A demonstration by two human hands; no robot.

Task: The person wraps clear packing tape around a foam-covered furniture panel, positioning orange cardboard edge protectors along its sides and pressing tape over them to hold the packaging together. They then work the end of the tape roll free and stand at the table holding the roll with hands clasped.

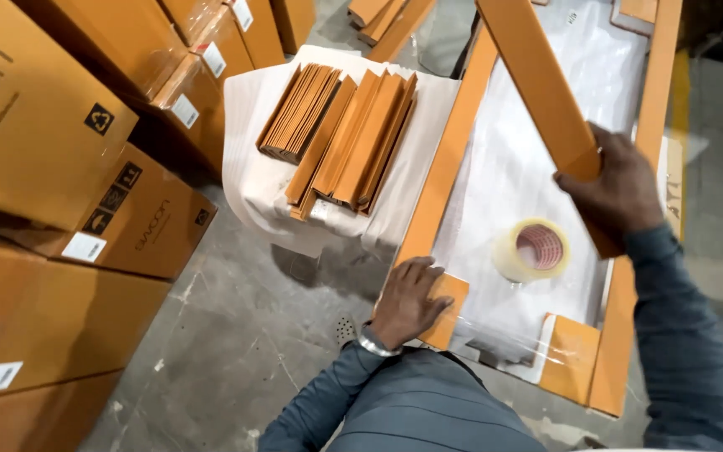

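Orange cardboard corner piece (445, 311) at the near left corner of the white plastic-wrapped flat panel (529, 159) lies under the left hand (406, 303), fingers flat, while the right hand (621, 191) grips a long orange cardboard edge strip (537, 84) slanting up-left above the clear tape roll (533, 249).

Tape roll (532, 249) on wrapped panel (529, 151), strip stack (340, 134) left

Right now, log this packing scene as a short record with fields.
Left hand: left hand flat on orange cardboard corner piece
Right hand: right hand grips long orange cardboard edge strip, tilted above panel
Panel: white wrapped flat panel, orange edging on its sides
On panel: roll of clear tape
Beside it: stack of folded orange strips on white sheet
Left: brown cartons
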